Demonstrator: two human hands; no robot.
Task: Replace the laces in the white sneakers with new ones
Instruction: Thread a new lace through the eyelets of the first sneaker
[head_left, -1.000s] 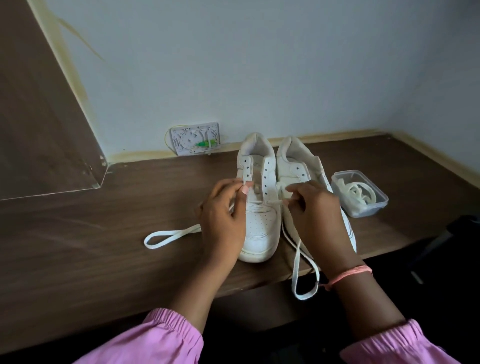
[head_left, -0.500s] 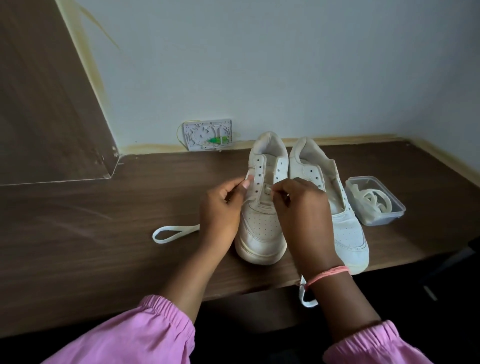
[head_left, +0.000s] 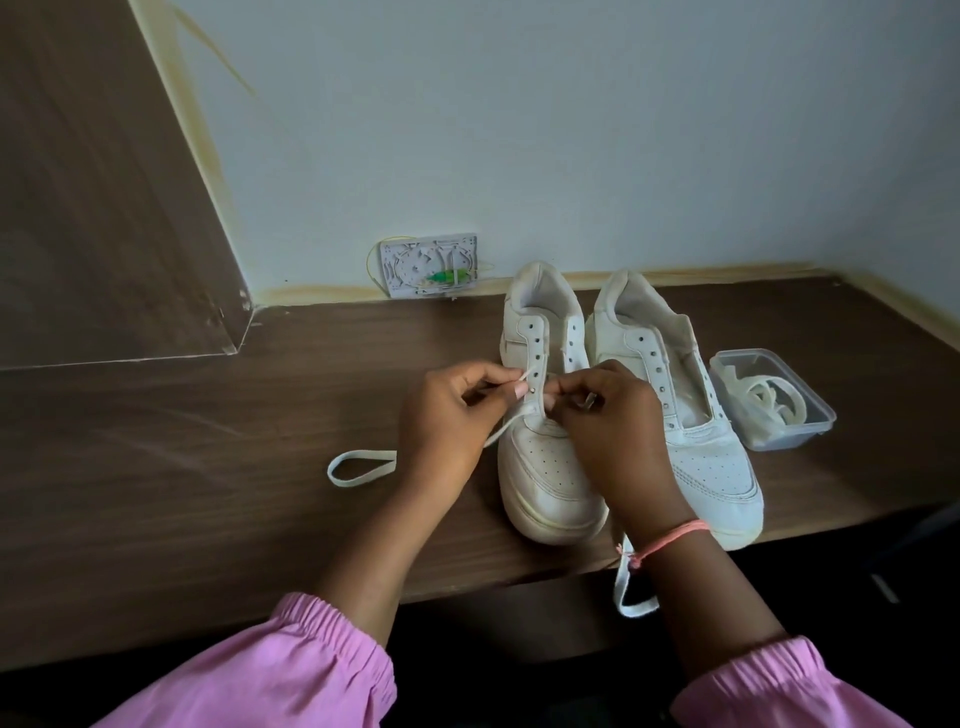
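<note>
Since a moment earlier, the left hand (head_left: 447, 415) had pinched the lace tip (head_left: 529, 375) at an eyelet; the right hand (head_left: 608, 415) pinched the left sneaker (head_left: 545, 457) between them. Threading looked barely begun.

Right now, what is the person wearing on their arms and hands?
Both arms have loose pink sleeves with gathered elastic cuffs, pushed up the forearms: left sleeve, right sleeve. The right wrist carries a thin salmon-pink string bracelet with a knotted end. The left hand and right hand are bare, without gloves.
</note>
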